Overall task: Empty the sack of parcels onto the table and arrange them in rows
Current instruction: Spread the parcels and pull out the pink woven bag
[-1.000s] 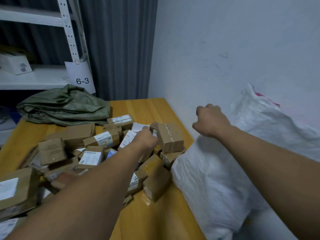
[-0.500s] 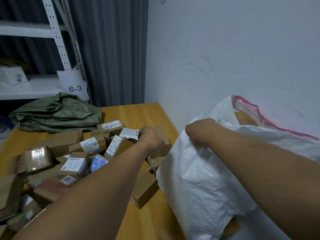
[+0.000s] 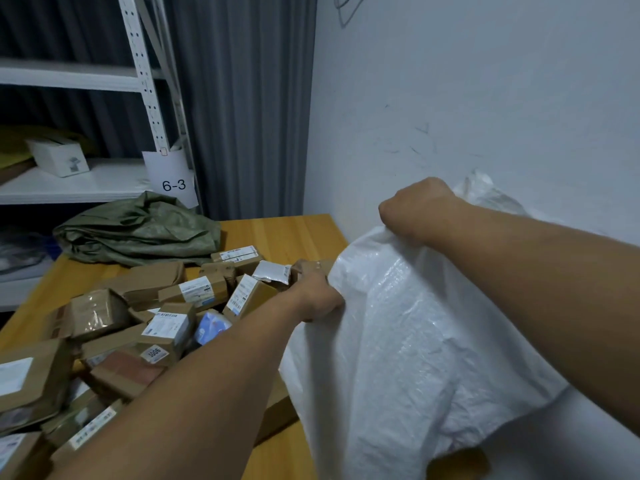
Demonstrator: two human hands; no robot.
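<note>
A white woven sack is held up over the right side of the wooden table. My left hand grips the sack's near edge by the parcel heap. My right hand grips the sack's top edge, higher and closer to the wall. A heap of brown cardboard parcels with white labels covers the table's left half. One flat parcel lies partly under the sack. What the sack holds is hidden.
A crumpled green sack lies at the table's far left end. Behind it stands a white shelf rack with a tag reading 6-3 and a white box. A white wall runs along the right; grey curtains hang behind.
Both hands have taken hold of the white sack and lifted it. The sack now hangs higher and has come left, over the parcels at the table's right edge.
</note>
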